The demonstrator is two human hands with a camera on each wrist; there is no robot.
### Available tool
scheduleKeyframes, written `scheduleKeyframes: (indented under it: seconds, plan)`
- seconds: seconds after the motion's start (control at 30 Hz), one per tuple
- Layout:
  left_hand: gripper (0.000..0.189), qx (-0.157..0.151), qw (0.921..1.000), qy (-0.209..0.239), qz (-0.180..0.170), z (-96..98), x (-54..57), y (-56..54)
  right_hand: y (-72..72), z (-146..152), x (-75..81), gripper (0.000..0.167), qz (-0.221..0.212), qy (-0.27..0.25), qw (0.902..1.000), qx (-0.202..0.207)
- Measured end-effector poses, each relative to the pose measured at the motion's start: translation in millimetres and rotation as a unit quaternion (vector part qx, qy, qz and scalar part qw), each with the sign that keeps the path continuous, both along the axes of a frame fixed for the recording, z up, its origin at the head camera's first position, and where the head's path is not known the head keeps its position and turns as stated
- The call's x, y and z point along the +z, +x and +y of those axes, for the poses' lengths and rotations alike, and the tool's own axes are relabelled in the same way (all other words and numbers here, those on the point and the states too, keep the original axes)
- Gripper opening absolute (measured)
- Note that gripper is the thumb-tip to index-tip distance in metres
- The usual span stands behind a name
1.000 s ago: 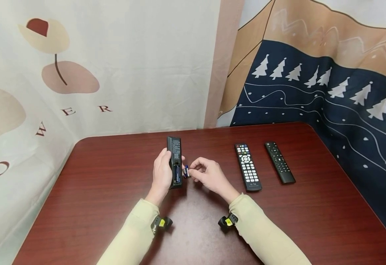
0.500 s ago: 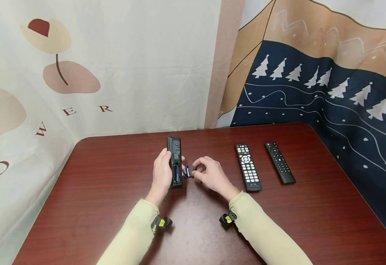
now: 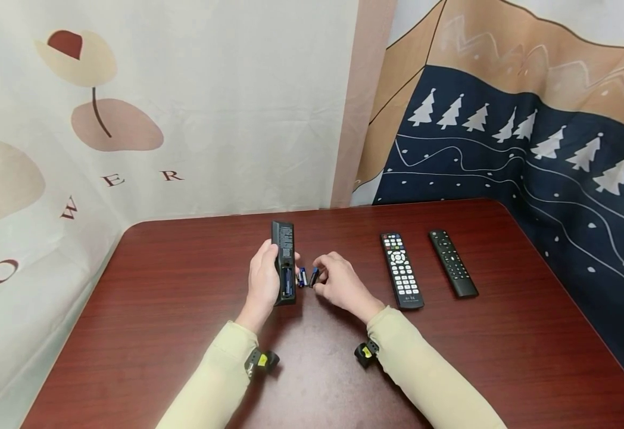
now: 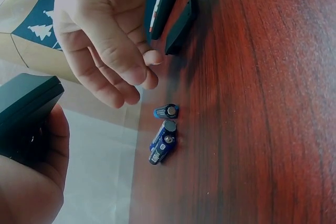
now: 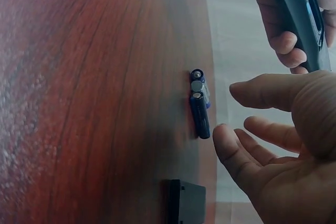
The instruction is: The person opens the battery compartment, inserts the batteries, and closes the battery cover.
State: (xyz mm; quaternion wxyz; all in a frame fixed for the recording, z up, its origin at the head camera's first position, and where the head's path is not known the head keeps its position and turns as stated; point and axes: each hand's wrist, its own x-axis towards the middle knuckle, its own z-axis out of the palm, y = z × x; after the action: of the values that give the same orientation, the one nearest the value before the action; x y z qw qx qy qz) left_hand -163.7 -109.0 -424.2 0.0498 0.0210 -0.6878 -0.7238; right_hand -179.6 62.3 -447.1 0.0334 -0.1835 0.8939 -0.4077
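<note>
The black remote [image 3: 284,259] is standing tilted in the left hand [image 3: 262,275], its long dark back facing the head camera, with a pale printed label above an uncovered battery compartment [image 3: 287,281]. Something dark and bluish is lying in that recess, probably a battery, though the view is too small to be sure. The left thumb and fingers are gripping the casing just above the table [image 3: 183,292].

The right hand [image 3: 343,286] is hovering beside it, thumb and fingers loosely bent and parted, pinching nothing. From the head, its fingertips are seeming to meet the darker battery [image 3: 314,276]; both wrist views are showing a gap.

The wrist views are also showing a black piece [image 5: 187,202] on the table that the right hand is hiding from the head camera, and the round metal ends of the two blue batteries [image 4: 164,141] lying against each other.

The batteries are smooth, shiny cylinders; the table is glossy, red-brown and streaked with wood grain. Behind it, printed cloth [image 3: 237,107] is hanging in soft creases.
</note>
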Motion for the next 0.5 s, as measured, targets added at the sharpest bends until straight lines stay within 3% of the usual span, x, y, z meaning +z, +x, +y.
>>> scheduleKeyframes:
  seconds: [0.5]
  plan:
    - [0.039,-0.004,0.9999,-0.016,-0.004,-2.6,1.5,0.8,-0.5,-7.7,-2.0,0.041,-0.026,0.092,0.9952,0.018]
